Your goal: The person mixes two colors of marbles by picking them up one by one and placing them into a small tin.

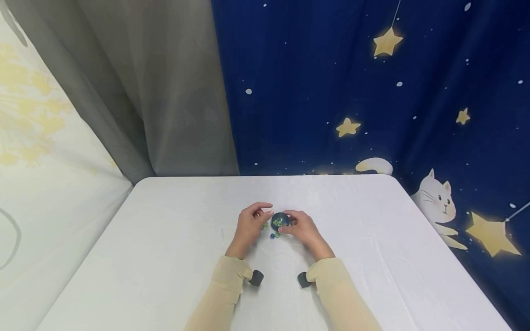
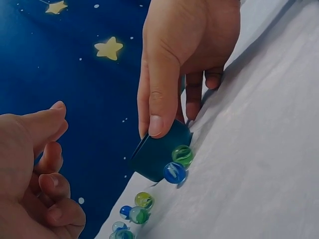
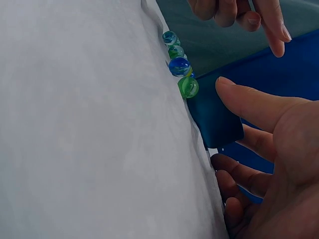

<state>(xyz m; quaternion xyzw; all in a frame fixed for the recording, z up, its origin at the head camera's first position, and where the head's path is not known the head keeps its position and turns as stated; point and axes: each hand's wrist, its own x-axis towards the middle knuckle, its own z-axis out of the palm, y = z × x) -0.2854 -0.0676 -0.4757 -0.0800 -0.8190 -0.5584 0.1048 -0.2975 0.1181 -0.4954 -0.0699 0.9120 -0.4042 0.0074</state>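
Note:
A small dark teal round bowl (image 1: 280,221) stands on the white table with marbles inside it. My right hand (image 1: 304,226) grips its side, the thumb (image 2: 157,109) on the near wall and the fingers behind. Just left of the bowl is my left hand (image 1: 249,226), lifted off the table, its fingers loosely bent and nothing visible between them. A green marble (image 2: 182,156) and a blue marble (image 2: 175,173) lie on the tabletop beside the bowl's near wall. Several more marbles (image 2: 139,215) sit on the left hand's side of the bowl.
The white-covered table (image 1: 165,276) spreads around both hands. Beyond its far edge hang a grey curtain (image 1: 186,92) and a blue star-patterned curtain (image 1: 306,92). Dark wrist devices (image 1: 256,278) stick out from the cream sleeves (image 1: 221,289).

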